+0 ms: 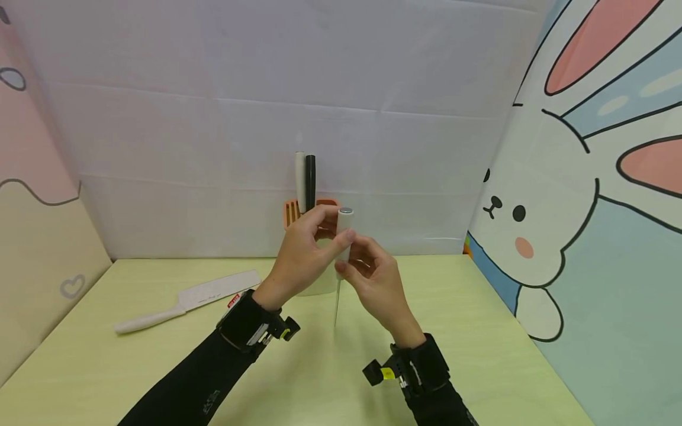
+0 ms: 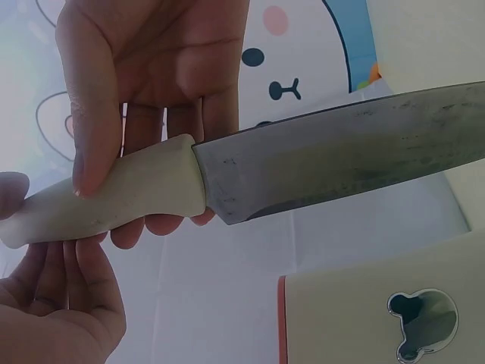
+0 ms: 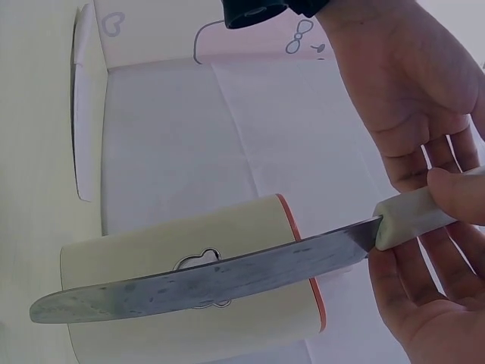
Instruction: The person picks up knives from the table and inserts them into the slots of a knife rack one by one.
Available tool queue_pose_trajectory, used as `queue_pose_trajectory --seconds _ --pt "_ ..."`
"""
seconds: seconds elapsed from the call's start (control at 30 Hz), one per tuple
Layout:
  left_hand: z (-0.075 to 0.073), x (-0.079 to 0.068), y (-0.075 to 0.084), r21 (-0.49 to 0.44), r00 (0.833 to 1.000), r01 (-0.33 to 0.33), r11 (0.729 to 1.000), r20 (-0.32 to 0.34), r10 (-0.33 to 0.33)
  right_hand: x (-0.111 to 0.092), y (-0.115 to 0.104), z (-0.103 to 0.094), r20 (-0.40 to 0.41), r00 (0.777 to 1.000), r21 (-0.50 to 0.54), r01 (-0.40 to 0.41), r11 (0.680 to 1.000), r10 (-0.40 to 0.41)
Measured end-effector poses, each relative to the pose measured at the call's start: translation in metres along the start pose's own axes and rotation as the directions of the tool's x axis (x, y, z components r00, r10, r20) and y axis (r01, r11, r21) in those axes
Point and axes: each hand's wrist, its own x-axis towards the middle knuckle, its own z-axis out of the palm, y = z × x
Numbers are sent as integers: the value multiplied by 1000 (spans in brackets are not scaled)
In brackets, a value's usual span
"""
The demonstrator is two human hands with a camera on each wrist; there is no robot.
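Observation:
Both hands are at a kitchen knife [image 1: 345, 220] with an off-white handle, which hangs upright with its blade pointing down toward the table. Near the butt end of the handle, the left hand [image 1: 301, 254] pinches it between thumb and fingers. Lower down, close to the blade, my right hand [image 1: 379, 287] holds the handle with its thumb and fingertips. The steel blade [image 2: 341, 148] is bare and shows dull smudges in the left wrist view. Behind the knife stands a cream knife holder [image 3: 174, 235] with an orange rim and a bear-shaped emblem, partly hidden by the hands.
A cleaver [image 1: 215, 290] with a pale handle lies on the table at the left. From the holder rise a white handle [image 1: 301, 180], a black handle [image 1: 311, 180] and an orange slotted utensil [image 1: 290, 213]. A white sheet [image 1: 160, 136] hangs behind the table.

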Motion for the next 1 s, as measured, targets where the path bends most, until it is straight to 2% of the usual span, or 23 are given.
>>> queue_pose_trajectory --seconds 0.17,0.63,1.0 --pt "1 -1 -2 -2 1000 5 1000 -8 -5 0 0 0 3 1000 2 6 1000 -6" --pt "2 0 -4 -4 998 -63 998 -27 63 0 0 0 -3 1000 -28 -11 1000 11" --pt "-1 2 -2 -5 996 -86 996 -33 86 1 -2 -2 14 1000 -31 2 1000 -1"
